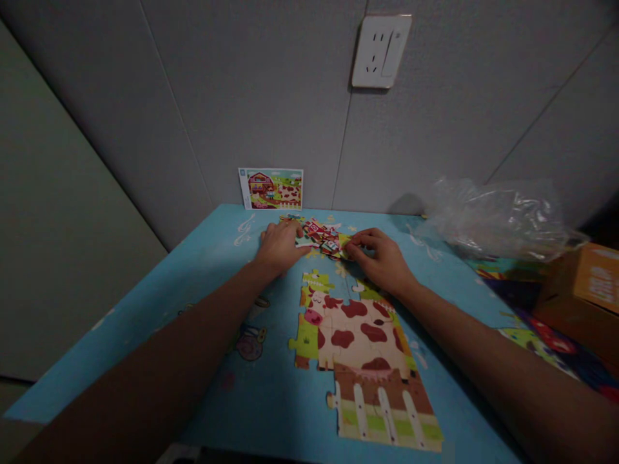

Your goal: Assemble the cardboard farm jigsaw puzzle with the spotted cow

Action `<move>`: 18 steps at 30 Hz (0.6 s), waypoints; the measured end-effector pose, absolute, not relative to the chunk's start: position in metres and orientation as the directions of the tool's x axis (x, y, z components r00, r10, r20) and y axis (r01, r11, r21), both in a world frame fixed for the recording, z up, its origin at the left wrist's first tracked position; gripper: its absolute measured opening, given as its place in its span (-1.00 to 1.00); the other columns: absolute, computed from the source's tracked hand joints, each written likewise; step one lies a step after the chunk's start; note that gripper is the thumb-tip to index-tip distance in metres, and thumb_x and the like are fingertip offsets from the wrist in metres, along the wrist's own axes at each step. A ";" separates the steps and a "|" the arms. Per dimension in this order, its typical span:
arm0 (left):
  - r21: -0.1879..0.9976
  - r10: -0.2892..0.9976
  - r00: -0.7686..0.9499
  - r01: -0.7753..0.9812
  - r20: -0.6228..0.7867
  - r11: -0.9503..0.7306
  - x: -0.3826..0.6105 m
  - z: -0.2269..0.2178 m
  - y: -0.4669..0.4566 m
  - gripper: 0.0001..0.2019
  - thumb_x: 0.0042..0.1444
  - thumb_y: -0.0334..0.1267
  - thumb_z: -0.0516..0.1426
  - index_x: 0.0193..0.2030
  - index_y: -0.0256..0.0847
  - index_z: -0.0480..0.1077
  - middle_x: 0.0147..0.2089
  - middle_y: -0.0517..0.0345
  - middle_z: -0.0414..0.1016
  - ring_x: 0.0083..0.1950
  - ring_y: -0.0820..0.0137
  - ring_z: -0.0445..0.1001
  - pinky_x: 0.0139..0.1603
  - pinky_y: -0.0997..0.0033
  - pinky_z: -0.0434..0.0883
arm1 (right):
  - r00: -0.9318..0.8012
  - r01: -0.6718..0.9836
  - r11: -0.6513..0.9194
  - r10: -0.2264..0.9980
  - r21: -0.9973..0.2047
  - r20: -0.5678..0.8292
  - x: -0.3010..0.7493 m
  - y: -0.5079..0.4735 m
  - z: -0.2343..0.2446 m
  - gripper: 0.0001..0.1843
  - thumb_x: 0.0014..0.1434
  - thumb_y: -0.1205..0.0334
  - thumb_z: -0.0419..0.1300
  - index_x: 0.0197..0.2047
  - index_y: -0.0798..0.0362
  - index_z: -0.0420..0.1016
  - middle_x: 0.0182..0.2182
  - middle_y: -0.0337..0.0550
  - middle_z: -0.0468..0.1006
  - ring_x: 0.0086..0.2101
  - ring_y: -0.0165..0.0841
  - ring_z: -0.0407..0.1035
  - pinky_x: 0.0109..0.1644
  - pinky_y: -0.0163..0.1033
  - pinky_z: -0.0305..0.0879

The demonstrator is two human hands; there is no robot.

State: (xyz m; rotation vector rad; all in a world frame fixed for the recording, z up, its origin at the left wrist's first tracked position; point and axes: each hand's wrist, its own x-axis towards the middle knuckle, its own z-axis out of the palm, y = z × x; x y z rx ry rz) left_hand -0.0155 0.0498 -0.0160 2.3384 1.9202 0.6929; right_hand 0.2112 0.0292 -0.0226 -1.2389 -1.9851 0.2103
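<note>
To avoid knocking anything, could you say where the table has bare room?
Bare: table left of the left hand, and between its arm and the cow puzzle. Crowded: loose pieces by the right hand; plastic bag and box beyond.

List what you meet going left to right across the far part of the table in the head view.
left hand → pile of loose puzzle pieces → right hand → clear plastic bag → cardboard box

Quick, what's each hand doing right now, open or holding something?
Left hand: rests on the loose puzzle pieces; grip cannot be told.
Right hand: pinched on a green piece.
</note>
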 end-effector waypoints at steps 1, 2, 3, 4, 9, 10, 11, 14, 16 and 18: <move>0.308 0.940 0.124 0.924 0.318 -0.227 -0.015 -0.016 0.049 -0.60 -0.02 -0.10 0.27 -0.05 -0.18 0.39 -0.04 -0.06 0.49 -0.01 0.05 0.39 0.01 0.03 0.32 | -0.231 0.696 0.513 0.822 -0.502 0.520 0.211 0.029 -0.022 -0.79 0.17 0.20 0.14 -0.38 0.05 0.58 -0.29 -0.04 0.51 -0.22 -0.21 0.40 -0.07 -0.06 0.29; 0.306 0.940 0.113 0.927 0.322 -0.217 -0.015 -0.016 0.049 -0.55 -0.01 -0.13 0.26 0.02 -0.19 0.35 -0.01 -0.09 0.48 0.01 0.04 0.39 0.02 0.04 0.32 | -0.232 0.697 0.512 0.823 -0.502 0.518 0.211 0.029 -0.022 -0.79 0.17 0.20 0.14 -0.37 0.05 0.58 -0.29 -0.03 0.52 -0.21 -0.21 0.40 -0.07 -0.06 0.29; 0.300 0.941 0.104 0.931 0.323 -0.206 -0.014 -0.016 0.049 -0.53 0.01 -0.18 0.24 0.07 -0.20 0.32 0.01 -0.11 0.47 0.03 0.03 0.40 0.03 0.05 0.33 | -0.232 0.697 0.510 0.825 -0.504 0.515 0.211 0.029 -0.022 -0.79 0.17 0.20 0.14 -0.37 0.05 0.58 -0.29 -0.03 0.52 -0.21 -0.21 0.41 -0.06 -0.06 0.29; 0.292 0.942 0.099 0.936 0.320 -0.198 -0.014 -0.016 0.048 -0.54 0.03 -0.24 0.21 0.10 -0.20 0.31 0.02 -0.10 0.47 0.03 0.04 0.40 0.02 0.06 0.33 | -0.232 0.697 0.509 0.827 -0.506 0.512 0.211 0.029 -0.022 -0.79 0.17 0.20 0.13 -0.37 0.06 0.58 -0.28 -0.03 0.52 -0.21 -0.21 0.41 -0.06 -0.05 0.29; 0.359 0.915 0.076 0.905 0.396 -0.230 -0.016 -0.012 0.049 -0.72 0.10 -0.38 0.11 -0.02 -0.21 0.39 -0.12 -0.02 0.52 -0.06 0.15 0.46 -0.01 0.14 0.36 | -0.239 0.697 0.525 0.813 -0.489 0.531 0.212 0.030 -0.023 -0.79 0.18 0.20 0.12 -0.34 0.06 0.57 -0.27 -0.02 0.55 -0.21 -0.19 0.42 -0.05 -0.04 0.30; 0.391 0.895 0.066 0.883 0.440 -0.258 -0.016 -0.011 0.049 -0.72 0.11 -0.36 0.11 -0.01 -0.22 0.39 -0.15 0.00 0.52 -0.09 0.17 0.46 -0.01 0.16 0.37 | -0.238 0.691 0.537 0.801 -0.484 0.550 0.213 0.029 -0.023 -0.79 0.19 0.20 0.12 -0.28 0.06 0.57 -0.24 -0.01 0.56 -0.19 -0.19 0.42 -0.05 -0.04 0.31; 0.424 0.871 0.060 0.855 0.488 -0.297 -0.016 -0.010 0.047 -0.71 0.12 -0.35 0.12 0.01 -0.23 0.37 -0.18 0.02 0.51 -0.11 0.20 0.46 -0.02 0.18 0.37 | -0.237 0.679 0.554 0.787 -0.482 0.570 0.212 0.029 -0.023 -0.77 0.19 0.20 0.12 -0.18 0.06 0.56 -0.20 -0.01 0.56 -0.17 -0.18 0.41 -0.04 -0.04 0.31; 0.466 0.782 0.131 0.739 0.609 -0.487 -0.013 -0.008 0.042 -0.64 0.11 -0.33 0.17 0.07 -0.19 0.33 -0.23 0.11 0.49 -0.14 0.29 0.45 -0.01 0.26 0.37 | -0.261 0.617 0.612 0.751 -0.494 0.606 0.210 0.024 -0.021 -0.54 0.22 0.18 0.12 0.19 0.00 0.34 -0.04 -0.03 0.54 -0.08 -0.18 0.39 -0.01 -0.04 0.31; 0.433 0.718 0.252 0.653 0.649 -0.622 -0.010 -0.008 0.037 -0.67 0.10 -0.31 0.19 0.04 -0.17 0.36 -0.20 0.12 0.50 -0.12 0.31 0.44 0.01 0.28 0.36 | -0.307 0.578 0.646 0.739 -0.499 0.600 0.208 0.019 -0.018 -0.45 0.24 0.15 0.11 0.29 -0.04 0.21 -0.03 -0.05 0.53 -0.09 -0.21 0.40 -0.01 -0.06 0.32; 0.415 0.666 0.353 0.568 0.657 -0.711 -0.006 -0.009 0.034 -0.69 0.11 -0.29 0.20 0.01 -0.16 0.39 -0.19 0.12 0.51 -0.10 0.31 0.43 0.02 0.28 0.35 | -0.345 0.556 0.670 0.724 -0.492 0.597 0.206 0.015 -0.016 -0.49 0.25 0.15 0.11 0.26 -0.04 0.25 -0.07 -0.06 0.54 -0.14 -0.24 0.42 -0.04 -0.10 0.33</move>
